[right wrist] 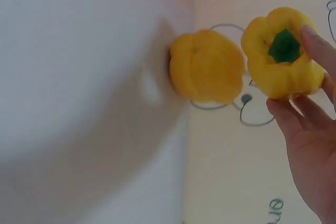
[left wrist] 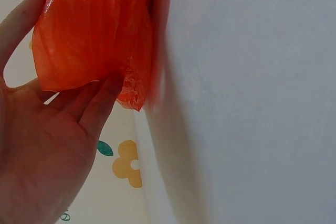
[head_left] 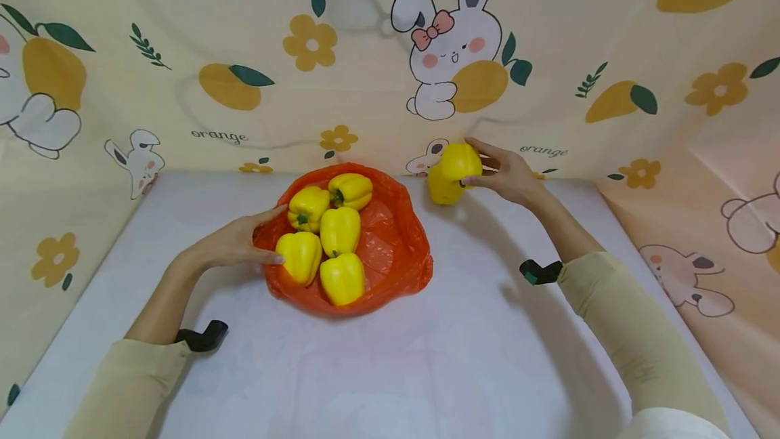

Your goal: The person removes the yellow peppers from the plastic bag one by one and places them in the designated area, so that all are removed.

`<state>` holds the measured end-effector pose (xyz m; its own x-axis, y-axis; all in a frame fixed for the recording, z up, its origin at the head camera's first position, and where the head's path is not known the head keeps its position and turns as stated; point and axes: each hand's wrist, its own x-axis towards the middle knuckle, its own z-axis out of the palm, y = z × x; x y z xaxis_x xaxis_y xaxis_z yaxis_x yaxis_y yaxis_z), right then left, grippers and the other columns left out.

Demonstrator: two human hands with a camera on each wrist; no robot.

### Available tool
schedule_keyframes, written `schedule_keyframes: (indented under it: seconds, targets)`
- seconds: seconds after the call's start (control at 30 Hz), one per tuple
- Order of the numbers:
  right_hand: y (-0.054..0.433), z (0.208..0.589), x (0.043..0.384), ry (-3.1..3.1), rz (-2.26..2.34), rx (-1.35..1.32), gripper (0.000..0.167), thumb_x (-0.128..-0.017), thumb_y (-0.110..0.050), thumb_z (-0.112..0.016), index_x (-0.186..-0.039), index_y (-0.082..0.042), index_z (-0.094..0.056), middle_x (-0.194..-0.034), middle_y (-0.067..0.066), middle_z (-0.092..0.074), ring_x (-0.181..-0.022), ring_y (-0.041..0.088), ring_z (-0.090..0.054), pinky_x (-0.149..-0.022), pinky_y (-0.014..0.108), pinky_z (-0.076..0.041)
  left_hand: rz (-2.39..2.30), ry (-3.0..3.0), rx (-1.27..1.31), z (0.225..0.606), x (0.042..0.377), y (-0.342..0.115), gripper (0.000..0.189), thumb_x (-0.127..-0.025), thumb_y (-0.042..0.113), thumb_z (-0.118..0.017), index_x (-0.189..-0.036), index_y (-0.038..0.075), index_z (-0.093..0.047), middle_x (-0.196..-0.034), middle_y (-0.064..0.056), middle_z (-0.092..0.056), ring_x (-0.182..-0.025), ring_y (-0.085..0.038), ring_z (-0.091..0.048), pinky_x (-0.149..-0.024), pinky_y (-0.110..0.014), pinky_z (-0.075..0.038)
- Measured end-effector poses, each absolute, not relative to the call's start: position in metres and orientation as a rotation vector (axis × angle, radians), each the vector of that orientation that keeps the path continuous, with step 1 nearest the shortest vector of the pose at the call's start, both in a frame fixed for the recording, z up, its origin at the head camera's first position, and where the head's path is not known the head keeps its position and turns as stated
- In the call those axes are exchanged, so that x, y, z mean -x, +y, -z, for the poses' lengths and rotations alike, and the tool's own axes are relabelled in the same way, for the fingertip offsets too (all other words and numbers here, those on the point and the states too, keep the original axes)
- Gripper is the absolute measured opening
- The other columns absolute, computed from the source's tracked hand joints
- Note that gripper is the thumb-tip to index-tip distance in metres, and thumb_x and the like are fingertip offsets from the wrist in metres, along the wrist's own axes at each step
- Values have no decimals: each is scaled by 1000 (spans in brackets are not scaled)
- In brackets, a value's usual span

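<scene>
A red plastic bag (head_left: 390, 242) with a rolled-down rim stands open on the table, with several yellow bell peppers (head_left: 340, 230) inside it. On its left side my left hand (head_left: 234, 239) holds the bag, thumb over the rim beside a pepper. In the left wrist view the red plastic (left wrist: 89, 30) lies between thumb and fingers, hiding the fingertips. My right hand (head_left: 507, 175) grips another yellow bell pepper (head_left: 461, 161) at the back of the table, its green stem (right wrist: 284, 46) facing the wrist camera. A further yellow pepper (right wrist: 207, 66) sits on the table beside the held one.
A white cloth covers the table (head_left: 365, 371). Close behind the bag and peppers hangs a cream curtain (head_left: 365, 100) printed with rabbits and oranges, which also runs along both sides. A small black device (head_left: 204, 336) is strapped at each wrist.
</scene>
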<state>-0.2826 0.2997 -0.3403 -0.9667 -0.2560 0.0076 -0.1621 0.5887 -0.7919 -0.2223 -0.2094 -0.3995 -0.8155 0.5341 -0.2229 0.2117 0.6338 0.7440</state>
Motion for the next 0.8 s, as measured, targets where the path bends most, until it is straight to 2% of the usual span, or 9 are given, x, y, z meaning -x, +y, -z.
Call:
schedule_keyframes:
  seconds: [0.27, 0.4, 0.57, 0.8]
  targets:
    - [319, 347, 284, 2690, 1310, 309, 88, -87, -29, -79, -158, -30, -28, -160, 5, -32, -136, 36, -44, -109, 49, -41, -1007, 2436, -600, 397, 222, -208, 103, -81, 45, -79, -159, 11, -22, -159, -20, -30, -143, -41, -28, -112, -63, -27]
    - [328, 352, 285, 2675, 1390, 288, 84, -89, -23, -77, -158, -28, -29, -160, 10, -32, -137, 38, -42, -109, 51, -40, -994, 2447, -619, 396, 224, -208, 103, -81, 46, -79, -159, 11, -21, -159, -21, -30, -144, -42, -27, -113, -65, -25]
    - [336, 354, 287, 2660, 1446, 261, 76, -89, -21, -76, -155, -25, -37, -159, 7, -33, -135, 36, -45, -109, 49, -41, -979, 2448, -590, 397, 224, -209, 104, -81, 48, -79, -159, 11, -21, -158, -22, -30, -144, -43, -26, -112, -66, -24]
    - [348, 357, 286, 2636, 1401, 205, 79, -91, -21, -74, -157, -27, -31, -163, 2, -25, -139, 36, -40, -109, 46, -40, -1000, 2435, -599, 399, 223, -210, 102, -82, 46, -79, -159, 11, -21, -159, -21, -30, -144, -42, -27, -112, -64, -25]
